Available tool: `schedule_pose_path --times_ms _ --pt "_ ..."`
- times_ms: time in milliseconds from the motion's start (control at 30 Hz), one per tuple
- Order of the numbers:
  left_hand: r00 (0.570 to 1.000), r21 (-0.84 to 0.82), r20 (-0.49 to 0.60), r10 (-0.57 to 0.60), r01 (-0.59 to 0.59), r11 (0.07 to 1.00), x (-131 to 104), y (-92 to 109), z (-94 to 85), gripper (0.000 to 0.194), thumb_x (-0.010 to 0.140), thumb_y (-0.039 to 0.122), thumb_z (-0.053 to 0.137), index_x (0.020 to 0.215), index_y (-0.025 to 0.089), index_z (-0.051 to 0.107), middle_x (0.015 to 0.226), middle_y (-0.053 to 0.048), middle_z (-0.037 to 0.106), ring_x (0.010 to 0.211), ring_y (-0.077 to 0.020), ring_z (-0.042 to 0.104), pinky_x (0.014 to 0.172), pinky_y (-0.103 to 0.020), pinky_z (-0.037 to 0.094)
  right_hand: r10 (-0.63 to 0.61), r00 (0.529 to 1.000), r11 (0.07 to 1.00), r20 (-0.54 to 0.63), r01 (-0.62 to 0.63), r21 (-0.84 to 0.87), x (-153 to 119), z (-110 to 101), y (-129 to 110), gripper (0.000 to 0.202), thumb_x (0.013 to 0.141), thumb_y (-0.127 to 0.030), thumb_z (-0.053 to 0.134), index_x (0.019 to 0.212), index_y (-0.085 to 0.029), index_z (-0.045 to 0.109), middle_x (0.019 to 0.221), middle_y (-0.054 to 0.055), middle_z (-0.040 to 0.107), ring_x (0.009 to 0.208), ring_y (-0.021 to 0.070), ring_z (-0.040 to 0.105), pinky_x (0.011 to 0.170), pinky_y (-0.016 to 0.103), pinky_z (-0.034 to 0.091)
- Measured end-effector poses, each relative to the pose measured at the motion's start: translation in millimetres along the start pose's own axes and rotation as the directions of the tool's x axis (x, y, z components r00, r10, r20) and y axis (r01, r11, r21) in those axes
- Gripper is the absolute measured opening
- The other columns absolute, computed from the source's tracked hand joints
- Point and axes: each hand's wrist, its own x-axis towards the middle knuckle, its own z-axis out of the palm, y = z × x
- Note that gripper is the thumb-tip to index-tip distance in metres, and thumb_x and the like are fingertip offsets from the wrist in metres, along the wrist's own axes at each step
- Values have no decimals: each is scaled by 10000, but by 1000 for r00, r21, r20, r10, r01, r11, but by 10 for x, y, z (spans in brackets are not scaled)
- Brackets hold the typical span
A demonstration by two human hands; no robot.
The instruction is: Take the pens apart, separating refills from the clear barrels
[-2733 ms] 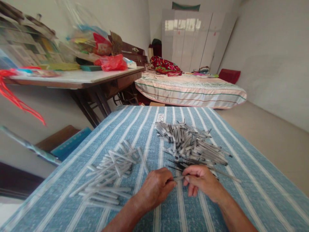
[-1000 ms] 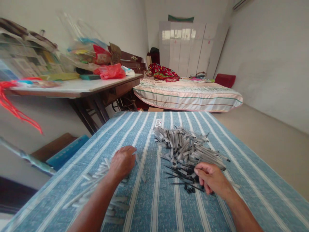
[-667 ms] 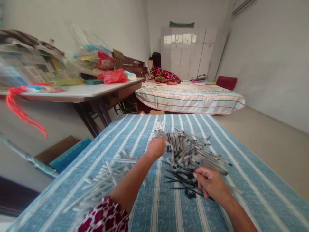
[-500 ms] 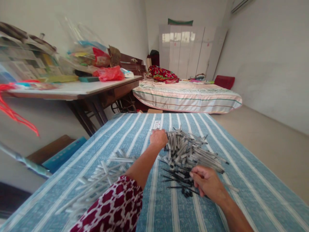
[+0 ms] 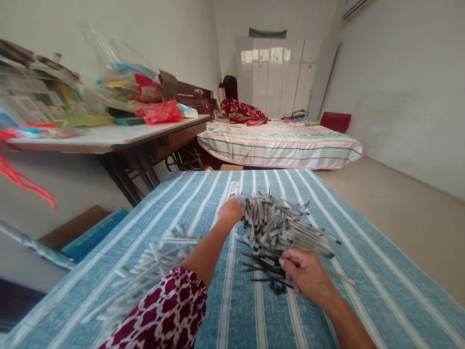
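My left hand point(image 5: 231, 211) reaches to the left edge of a heaped pile of pens point(image 5: 271, 220), translucent grey with dark ends. Its fingers are curled, and their tips are lost against the pile. Nearer to me, my right hand point(image 5: 307, 272) is closed in a pinch beside several thin black sticks point(image 5: 261, 264). Whatever lies between its fingertips is too small to make out. Small black pieces point(image 5: 278, 288) lie just left of it. At the left, partly behind my left arm, is a loose heap of whitish tubes point(image 5: 152, 264).
A blue striped cloth point(image 5: 232, 310) covers the table. To the left stands a sewing-machine table point(image 5: 125, 135) carrying a red plastic bag point(image 5: 162, 112) and other bags. Beyond the far edge are a bed point(image 5: 279, 143) and a white wardrobe point(image 5: 279, 82).
The whole view has shifted slightly. My left hand stays at the pile's left edge, and my right hand keeps its pinch by the black sticks. Nothing has clearly been picked up or let go.
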Motion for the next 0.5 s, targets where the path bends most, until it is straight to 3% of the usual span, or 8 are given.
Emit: schedule_pose_path --times_ms 133,267,333,400,500 --pt "999 -51 39 9 -7 999 -275 -112 -177 238 847 311 511 997 135 566 1003 -67 592 886 -176 577 766 -363 476 -13 1000 1000 -20 13 1 -19 8 -34 203 788 -318 459 680 -160 525 490 -60 482 295 48 419 326 148 290" --pt "988 -168 83 134 -119 979 -830 -253 -333 152 810 249 487 755 148 587 671 -22 629 693 -155 620 624 -242 449 -39 996 997 -75 44 59 -26 -2 -48 258 800 -396 465 737 -157 535 521 -52 513 296 51 435 327 155 313" --pt "965 -250 143 220 -179 951 -1162 -342 -360 152 800 253 464 735 164 569 583 23 604 577 -123 606 542 -200 427 -38 996 991 -86 48 124 -24 -5 -45 303 797 -459 475 776 -161 529 529 -48 538 292 58 448 314 157 315" --pt "909 -435 206 362 -247 866 -1455 -437 -356 135 776 243 463 707 161 545 561 37 575 541 -112 591 520 -188 415 -15 996 983 -86 30 182 -24 3 -43 359 793 -513 469 745 -161 514 514 -39 558 281 64 458 298 155 305" --pt "864 -615 240 442 -217 758 -1738 -571 -325 123 751 249 474 684 160 526 550 48 523 498 -99 543 492 -187 386 20 999 970 -28 -13 241 -38 36 -49 426 795 -555 445 644 -157 479 467 -23 567 264 69 469 279 145 274"
